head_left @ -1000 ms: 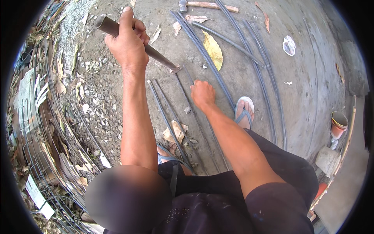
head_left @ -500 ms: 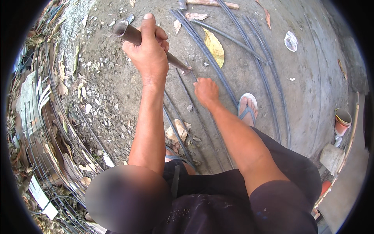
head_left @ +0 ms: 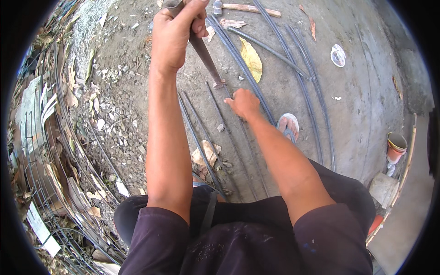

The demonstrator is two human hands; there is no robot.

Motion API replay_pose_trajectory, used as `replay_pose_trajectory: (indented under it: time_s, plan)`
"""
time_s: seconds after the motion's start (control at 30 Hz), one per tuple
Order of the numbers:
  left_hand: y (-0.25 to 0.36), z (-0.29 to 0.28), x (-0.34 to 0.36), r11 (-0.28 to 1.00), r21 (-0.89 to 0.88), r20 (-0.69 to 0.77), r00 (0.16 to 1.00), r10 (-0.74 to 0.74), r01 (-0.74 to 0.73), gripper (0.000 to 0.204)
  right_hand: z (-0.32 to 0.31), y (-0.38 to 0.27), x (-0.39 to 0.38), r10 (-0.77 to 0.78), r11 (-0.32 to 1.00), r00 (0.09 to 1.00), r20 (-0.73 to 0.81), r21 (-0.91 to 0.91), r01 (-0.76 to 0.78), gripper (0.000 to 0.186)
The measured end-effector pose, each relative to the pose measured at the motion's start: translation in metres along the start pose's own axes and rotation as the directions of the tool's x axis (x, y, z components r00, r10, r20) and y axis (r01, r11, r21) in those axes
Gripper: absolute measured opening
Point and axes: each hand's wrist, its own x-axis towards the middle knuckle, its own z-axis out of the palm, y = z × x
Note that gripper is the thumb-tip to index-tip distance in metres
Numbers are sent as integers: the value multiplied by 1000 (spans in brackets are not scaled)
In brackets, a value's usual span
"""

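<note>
My left hand (head_left: 181, 34) grips a dark metal pipe (head_left: 204, 55) near its raised top end. The pipe slants down to the ground, where its lower end (head_left: 219, 83) meets a thin ribbed steel bar (head_left: 256, 167) at a small block or fitting that I cannot make out. My right hand (head_left: 242, 103) is just below that point, its fingers curled at this bar. More thin bars (head_left: 197, 121) lie roughly parallel beside it on the concrete, and thicker ribbed bars (head_left: 240, 59) run just right of my right hand.
A hammer (head_left: 250, 9), a short rod (head_left: 268, 50) and a yellow leaf (head_left: 251, 62) lie ahead. My sandalled foot (head_left: 288, 126) is beside the bars. A bucket (head_left: 396, 146) stands at the right; gravel (head_left: 114, 119) and tangled rods (head_left: 46, 183) cover the left.
My left hand has moved right, then up and forward, swinging the pipe from a diagonal slant to a steeper one. My right hand has shifted slightly right and stays low by the bar.
</note>
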Motion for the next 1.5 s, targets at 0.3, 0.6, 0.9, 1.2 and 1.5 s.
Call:
replay_pose_trajectory:
  time_s: [0.3, 0.6, 0.9, 1.2, 1.5]
  plan:
    - [-21, -15, 18, 995, 52, -411, 910, -54, 82, 33, -109, 18, 60, 88, 990, 978, -189, -96, -107, 50]
    - [-26, -6, 28, 993, 83, -316, 947, -51, 82, 37, -230, -17, 48, -188, 899, 924, -334, -438, 25, 37]
    - [-30, -27, 25, 998, -18, -284, 957, -61, 58, 34, -224, -35, 35, -270, 807, 937, -223, -583, 94, 37]
    - [1, -18, 34, 986, 86, -394, 904, 166, -143, 42, -256, -49, 40, -337, 747, 905, -260, -659, 89, 29]
    - [-15, -25, 53, 972, 193, -393, 897, 203, -135, 50, -292, -82, -20, -494, 592, 849, -190, -788, 168, 38]
